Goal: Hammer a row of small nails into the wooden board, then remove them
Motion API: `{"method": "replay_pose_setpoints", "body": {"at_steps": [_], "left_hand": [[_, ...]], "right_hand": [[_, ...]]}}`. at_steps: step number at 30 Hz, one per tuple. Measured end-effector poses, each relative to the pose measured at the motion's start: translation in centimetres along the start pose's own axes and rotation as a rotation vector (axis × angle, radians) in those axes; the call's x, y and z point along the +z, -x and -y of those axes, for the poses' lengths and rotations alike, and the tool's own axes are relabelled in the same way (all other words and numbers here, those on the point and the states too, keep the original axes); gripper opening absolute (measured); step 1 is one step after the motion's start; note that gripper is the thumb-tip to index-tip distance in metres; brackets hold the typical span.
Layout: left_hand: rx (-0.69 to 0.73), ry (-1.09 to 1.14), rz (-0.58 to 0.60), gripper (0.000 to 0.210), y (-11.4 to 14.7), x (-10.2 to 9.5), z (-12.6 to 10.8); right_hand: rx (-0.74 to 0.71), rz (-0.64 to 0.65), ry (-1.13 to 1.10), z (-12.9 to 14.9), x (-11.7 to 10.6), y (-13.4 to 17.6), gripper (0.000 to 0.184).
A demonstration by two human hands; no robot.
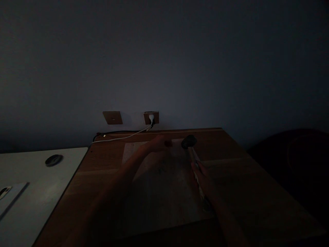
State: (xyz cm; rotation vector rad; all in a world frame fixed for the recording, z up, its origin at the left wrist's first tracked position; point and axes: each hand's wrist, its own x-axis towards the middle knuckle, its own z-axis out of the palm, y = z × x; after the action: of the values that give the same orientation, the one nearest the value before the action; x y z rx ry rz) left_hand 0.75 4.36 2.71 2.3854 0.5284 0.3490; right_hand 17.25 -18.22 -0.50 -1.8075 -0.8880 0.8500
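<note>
The scene is very dark. In my right hand [203,176] is a mallet-like tool [191,154] with a pale wooden handle and a dark, rounded head; the fingers wrap around the handle. My left hand [157,142] reaches over the far part of a pale sheet [164,192]. Right by its fingertips is a small, dark reddish thing [168,143]; blur and darkness hide whether the fingers grip it. A faint dark mark [161,168] shows on the sheet between my forearms.
The sheet lies on a wooden table [239,171] against a wall. White and black cables [120,138] run along its back edge to a wall socket [151,118]. At left, a white table [38,192] carries a round dark object [53,160] and a phone-like object [5,192].
</note>
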Motion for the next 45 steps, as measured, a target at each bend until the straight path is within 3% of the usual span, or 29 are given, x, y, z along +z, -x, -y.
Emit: {"method": "replay_pose_setpoints", "body": {"at_steps": [3, 6, 9, 21, 28, 35, 45], "left_hand": [[-0.062, 0.127, -0.167, 0.026, -1.7, 2.0, 1.1], [-0.118, 0.123, -0.279, 0.027, -1.8, 3.9, 1.9], [-0.083, 0.098, -0.279, 0.034, -1.2, 4.6, 2.0], [-0.015, -0.006, -0.211, 0.027, -0.8, 4.2, 1.7], [0.002, 0.012, -0.223, 0.021, -0.9, 4.3, 1.8], [-0.089, 0.123, -0.238, 0.058, -0.7, 4.1, 1.1], [-0.122, 0.154, -0.267, 0.059, -0.7, 4.0, 0.9]], "right_hand": [[0.047, -0.004, -0.061, 0.0, 0.1, 0.0, 0.056], [0.089, 0.021, -0.093, 0.0, 0.2, 0.1, 0.054], [0.082, 0.005, -0.087, -0.1, 0.1, 0.1, 0.056], [0.0, -0.079, -0.02, 0.2, 0.0, 0.0, 0.059], [-0.012, -0.032, 0.004, 1.5, 0.0, 1.0, 0.054], [-0.066, 0.107, 0.061, 3.0, 1.1, 0.8, 0.045], [-0.006, 0.133, 0.01, 2.4, 2.5, 1.3, 0.045]]}}
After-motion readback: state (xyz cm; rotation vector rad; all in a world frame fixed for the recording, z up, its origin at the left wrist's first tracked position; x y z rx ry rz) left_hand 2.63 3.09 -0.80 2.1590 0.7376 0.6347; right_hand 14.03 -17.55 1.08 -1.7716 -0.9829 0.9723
